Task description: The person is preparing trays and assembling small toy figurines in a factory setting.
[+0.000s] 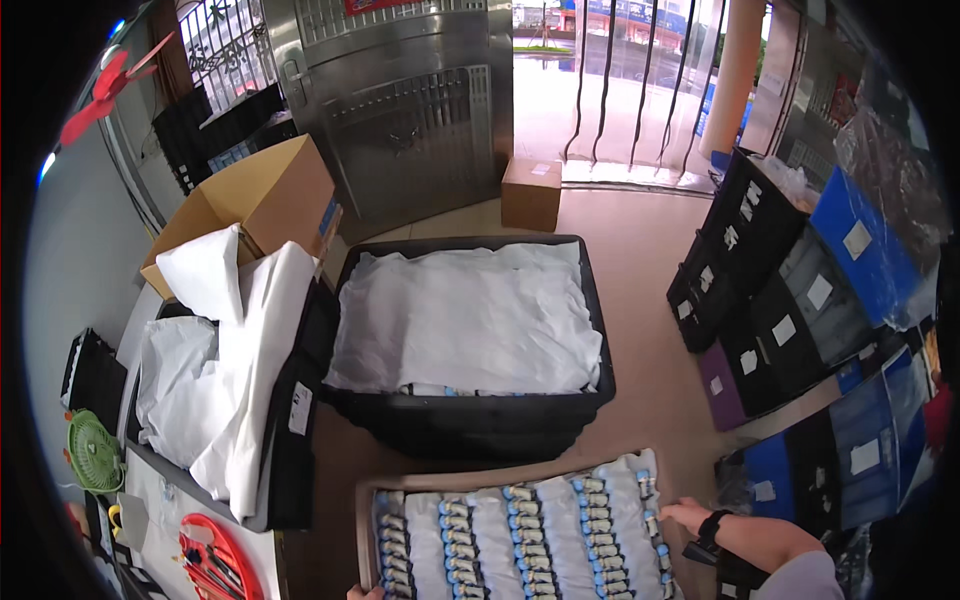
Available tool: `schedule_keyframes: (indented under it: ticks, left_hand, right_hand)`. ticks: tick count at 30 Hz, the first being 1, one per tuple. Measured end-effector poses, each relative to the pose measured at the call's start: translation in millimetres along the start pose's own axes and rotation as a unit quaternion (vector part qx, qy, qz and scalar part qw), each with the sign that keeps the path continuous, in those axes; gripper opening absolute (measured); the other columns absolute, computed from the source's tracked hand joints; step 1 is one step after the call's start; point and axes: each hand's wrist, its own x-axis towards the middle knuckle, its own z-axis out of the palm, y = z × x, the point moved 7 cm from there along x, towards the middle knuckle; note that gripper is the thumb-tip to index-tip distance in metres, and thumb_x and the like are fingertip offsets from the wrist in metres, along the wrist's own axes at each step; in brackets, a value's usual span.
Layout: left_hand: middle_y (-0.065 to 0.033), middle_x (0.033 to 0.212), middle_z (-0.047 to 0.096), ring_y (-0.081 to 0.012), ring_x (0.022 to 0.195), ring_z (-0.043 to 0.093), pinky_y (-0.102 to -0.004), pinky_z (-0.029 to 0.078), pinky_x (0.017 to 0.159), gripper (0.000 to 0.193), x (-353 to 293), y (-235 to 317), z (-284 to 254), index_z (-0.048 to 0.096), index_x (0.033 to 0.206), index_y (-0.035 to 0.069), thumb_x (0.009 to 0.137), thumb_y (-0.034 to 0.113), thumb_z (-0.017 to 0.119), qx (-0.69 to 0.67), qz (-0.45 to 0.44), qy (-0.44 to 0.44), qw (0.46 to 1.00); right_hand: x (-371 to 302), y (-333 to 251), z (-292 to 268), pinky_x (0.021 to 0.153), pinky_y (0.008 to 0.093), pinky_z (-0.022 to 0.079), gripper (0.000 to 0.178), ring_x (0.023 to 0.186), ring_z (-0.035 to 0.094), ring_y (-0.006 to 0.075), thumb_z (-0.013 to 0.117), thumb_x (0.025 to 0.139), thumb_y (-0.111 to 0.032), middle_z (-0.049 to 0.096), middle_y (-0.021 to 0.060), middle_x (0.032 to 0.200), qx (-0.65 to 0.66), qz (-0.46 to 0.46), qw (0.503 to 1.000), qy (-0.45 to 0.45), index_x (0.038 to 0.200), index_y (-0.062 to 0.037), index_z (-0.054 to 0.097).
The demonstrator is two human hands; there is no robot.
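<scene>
A tan tray [560, 464] at the lower middle carries several rows of small blue-and-cream cylindrical parts [527, 540], with strips of white cloth-like sheet [490, 540] between them. My right hand [686, 514], with a black band at its wrist, grips the tray's right edge. At the lower picture edge, only part of my left hand [366, 593] shows, holding the tray's left side. Just beyond the tray stands a black bin [470, 425], its top covered by a crumpled white sheet [465, 315]. Similar small parts peek out along the sheet's near edge.
On the left table, a black crate [285, 440] holds white sheets [240, 380], near an open cardboard box [285, 195], a green fan [93, 450] and a red tool basket [215, 555]. Stacked black and blue crates [780, 310] line the right. A small carton [531, 195] sits by the doorway.
</scene>
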Motion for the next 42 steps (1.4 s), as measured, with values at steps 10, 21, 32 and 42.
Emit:
schedule_keyframes:
  ticks: [10,21,32,42]
  left_hand:
    - [-0.0197,0.077,0.062,-0.0275,0.072,0.062,-0.0351,0.048,0.064,0.038,-76.6,125.8,105.5,0.060,0.091,-0.002,0.062,0.022,0.060,0.156,0.174,-0.105,0.967]
    - [-0.0194,0.078,0.061,-0.0295,0.076,0.060,-0.0341,0.046,0.068,0.039,-178.5,301.1,193.3,0.058,0.090,-0.004,0.063,0.024,0.061,0.134,0.301,-0.155,0.932]
    - [-0.0218,0.084,0.060,-0.0316,0.083,0.059,-0.0353,0.046,0.074,0.040,-141.1,388.7,235.6,0.058,0.089,-0.004,0.064,0.027,0.059,0.137,0.318,-0.140,0.928]
    - [-0.0231,0.086,0.060,-0.0326,0.086,0.058,-0.0359,0.044,0.077,0.038,-9.2,479.2,223.8,0.059,0.089,-0.004,0.065,0.025,0.057,0.089,0.202,-0.100,0.970]
  right_hand:
    - [-61.6,120.4,-186.3,0.073,0.0346,0.041,0.030,0.087,0.050,0.0249,0.059,0.059,-0.006,0.053,0.0112,0.088,0.184,0.025,0.977,0.107,0.088,0.0022,0.053]
    - [-132.0,79.6,-317.6,0.077,0.0320,0.038,0.042,0.088,0.046,0.0222,0.058,0.059,-0.010,0.050,0.0091,0.093,0.250,-0.079,0.945,0.196,0.098,0.0014,0.047]
    - [-98.4,-28.7,-361.8,0.069,0.0328,0.043,0.036,0.078,0.053,0.0242,0.059,0.059,-0.007,0.054,0.0107,0.084,0.252,-0.151,0.928,0.229,0.092,0.0041,0.051]
    - [-1.8,-278.6,-327.7,0.065,0.0339,0.043,0.038,0.076,0.052,0.0232,0.059,0.059,-0.011,0.053,0.0104,0.084,0.174,-0.148,0.965,0.127,0.092,0.0029,0.049]
